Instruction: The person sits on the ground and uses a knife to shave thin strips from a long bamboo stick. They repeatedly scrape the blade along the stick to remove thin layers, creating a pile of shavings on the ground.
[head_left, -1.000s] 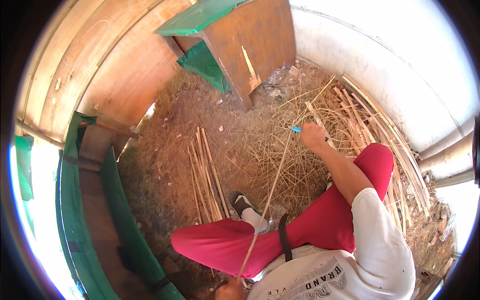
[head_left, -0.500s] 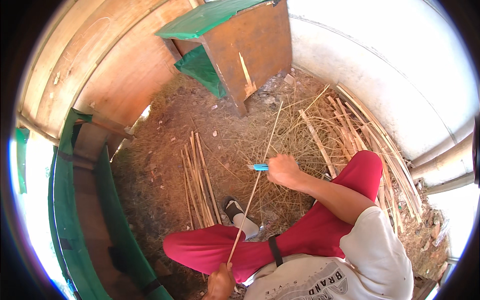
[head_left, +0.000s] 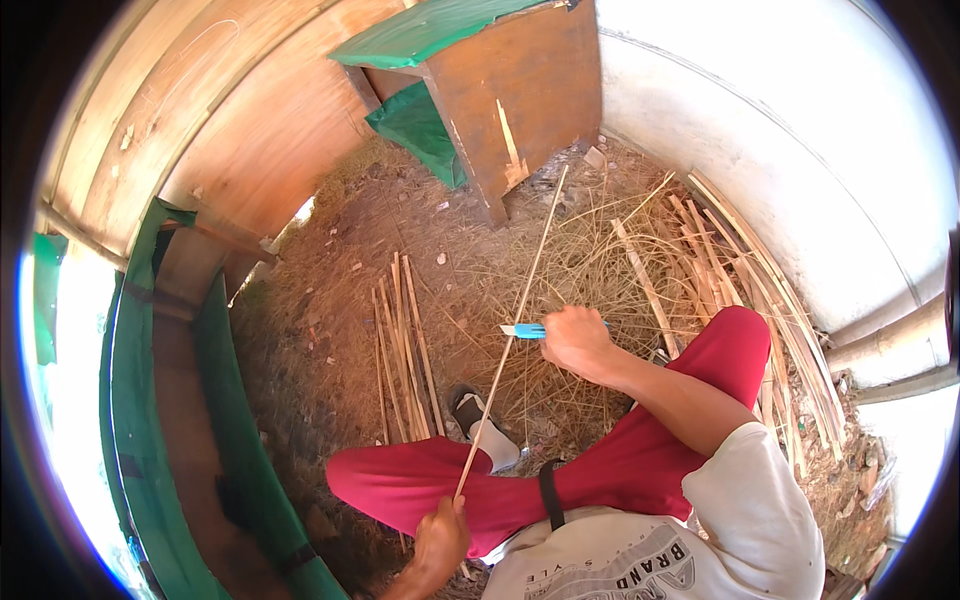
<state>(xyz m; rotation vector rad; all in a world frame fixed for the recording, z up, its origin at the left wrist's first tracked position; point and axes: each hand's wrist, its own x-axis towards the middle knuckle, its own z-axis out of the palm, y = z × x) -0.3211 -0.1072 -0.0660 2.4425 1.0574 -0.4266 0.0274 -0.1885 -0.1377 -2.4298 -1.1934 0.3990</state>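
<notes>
A long thin bamboo strip slants across the middle, from above my left knee away toward the wooden cabinet. My left hand is closed around its near end. In my right hand is a blue utility knife, its fingers wrapped round the handle. The knife's pale blade lies across the strip, roughly halfway along it; whether it bites into the strip I cannot tell. Beyond the knife the strip's far end sticks out free above the ground.
Several split bamboo strips lie left of my foot. Curly shavings cover the ground at centre right, beside a pile of longer slats. A brown cabinet with a green top stands ahead; a green-edged wooden frame is at left.
The view has shifted slightly. The strip's far end reaches farther up, and the knife sits a little to the right in the picture. Both hands keep their hold.
</notes>
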